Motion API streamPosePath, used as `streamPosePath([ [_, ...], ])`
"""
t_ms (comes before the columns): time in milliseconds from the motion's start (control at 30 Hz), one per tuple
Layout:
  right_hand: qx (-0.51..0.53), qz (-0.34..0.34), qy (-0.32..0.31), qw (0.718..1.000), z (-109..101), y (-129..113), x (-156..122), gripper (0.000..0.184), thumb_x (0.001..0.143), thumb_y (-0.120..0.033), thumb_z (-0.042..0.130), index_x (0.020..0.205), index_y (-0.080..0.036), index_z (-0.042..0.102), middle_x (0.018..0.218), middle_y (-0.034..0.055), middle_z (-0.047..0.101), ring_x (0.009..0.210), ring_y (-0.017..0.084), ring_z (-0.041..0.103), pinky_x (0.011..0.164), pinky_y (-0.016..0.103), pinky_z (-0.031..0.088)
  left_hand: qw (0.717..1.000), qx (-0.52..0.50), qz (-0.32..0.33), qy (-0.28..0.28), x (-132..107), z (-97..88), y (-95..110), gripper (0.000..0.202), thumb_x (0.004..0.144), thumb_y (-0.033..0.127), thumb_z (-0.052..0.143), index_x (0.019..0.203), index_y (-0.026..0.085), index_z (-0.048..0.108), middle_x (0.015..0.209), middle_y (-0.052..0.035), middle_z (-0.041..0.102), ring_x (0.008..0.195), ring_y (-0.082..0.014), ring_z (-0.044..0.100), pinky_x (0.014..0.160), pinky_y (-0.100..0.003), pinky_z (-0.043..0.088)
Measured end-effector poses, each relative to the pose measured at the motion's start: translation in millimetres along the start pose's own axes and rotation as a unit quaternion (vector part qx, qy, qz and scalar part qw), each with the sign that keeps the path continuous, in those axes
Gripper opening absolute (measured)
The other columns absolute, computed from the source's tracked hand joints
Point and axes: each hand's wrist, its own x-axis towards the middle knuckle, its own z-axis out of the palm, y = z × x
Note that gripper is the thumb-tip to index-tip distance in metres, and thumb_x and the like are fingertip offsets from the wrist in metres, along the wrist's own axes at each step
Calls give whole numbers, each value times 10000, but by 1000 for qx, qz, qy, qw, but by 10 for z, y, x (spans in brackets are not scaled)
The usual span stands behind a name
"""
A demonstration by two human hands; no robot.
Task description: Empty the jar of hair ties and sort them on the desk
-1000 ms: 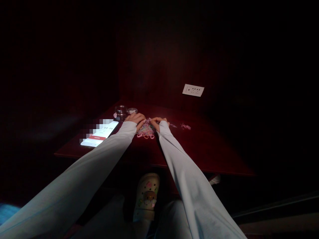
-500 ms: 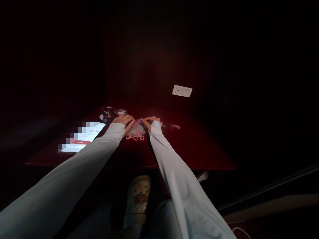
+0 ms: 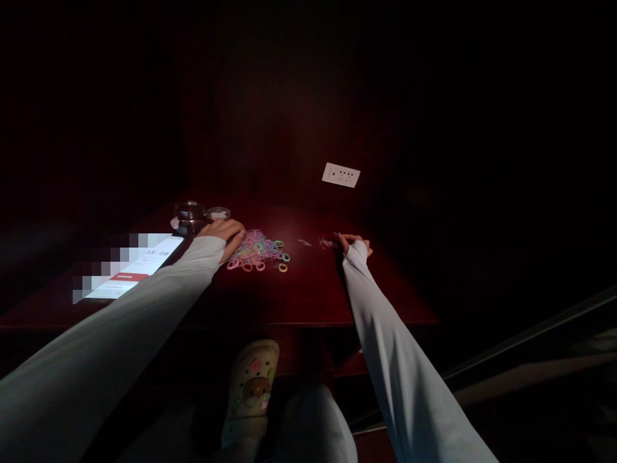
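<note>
A heap of small pastel elastic loops [image 3: 258,251] lies on a dark red table [image 3: 308,296]. My left hand [image 3: 225,233] rests at the heap's left edge, fingers curled down against the loops; whether it grips any is hidden. My right hand [image 3: 353,243] is off to the right, fingers curled beside a small separate cluster of pink loops [image 3: 326,242]. One lone loop [image 3: 304,242] lies between the heap and that cluster. Both arms wear pale long sleeves.
A lit phone [image 3: 137,269] lies at the table's left. Behind my left hand stand a small glass jar [image 3: 189,215] and its lid [image 3: 217,213]. A white wall socket [image 3: 340,174] is on the dark panel behind. My crossed leg and decorated clog [image 3: 250,384] are below the table edge.
My right hand has left the heap and moved right to the small pink cluster. My left hand stays at the heap's left side. The view has shifted, so everything sits further left.
</note>
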Motion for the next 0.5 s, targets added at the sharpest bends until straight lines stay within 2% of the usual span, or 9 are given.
streamPosePath([
  [67,-7,-21,-11,1000,11,-13,-22,531,952,-646,499,922,-228,826,1036,112,743,1033,297,457,900,410,243,1000,-4,0,-6,3,2,-4,289,1030,360,381,1075,271,652,1216,-34,728,1100,-259,600,908,-402,460],
  [200,-26,-128,-59,990,148,-227,-147,435,974,-575,560,897,-249,837,1002,90,743,1057,286,486,924,417,246,1000,-3,-4,-9,7,12,-8,305,1029,360,373,1061,255,657,1198,-51,724,1092,-274,605,912,-418,464],
  [333,-29,-210,-110,971,240,-390,-251,425,990,-571,565,893,-264,842,977,78,738,1064,279,496,957,422,241,1000,-8,5,-7,7,19,-24,316,1031,357,374,1050,253,672,1179,-59,723,1083,-271,610,933,-412,467],
  [400,-29,-220,-124,967,242,-404,-270,440,992,-585,557,899,-265,843,982,78,736,1060,277,491,958,421,238,1000,-10,5,-9,7,24,-40,313,1035,360,378,1056,257,673,1183,-55,723,1086,-267,607,936,-408,467],
  [500,-22,-194,-112,974,219,-376,-264,469,1012,-583,516,911,-260,841,995,78,740,1065,277,487,951,415,235,1000,-7,2,-13,7,41,-62,304,1041,355,380,1060,262,669,1187,-45,724,1091,-259,599,938,-399,464],
])
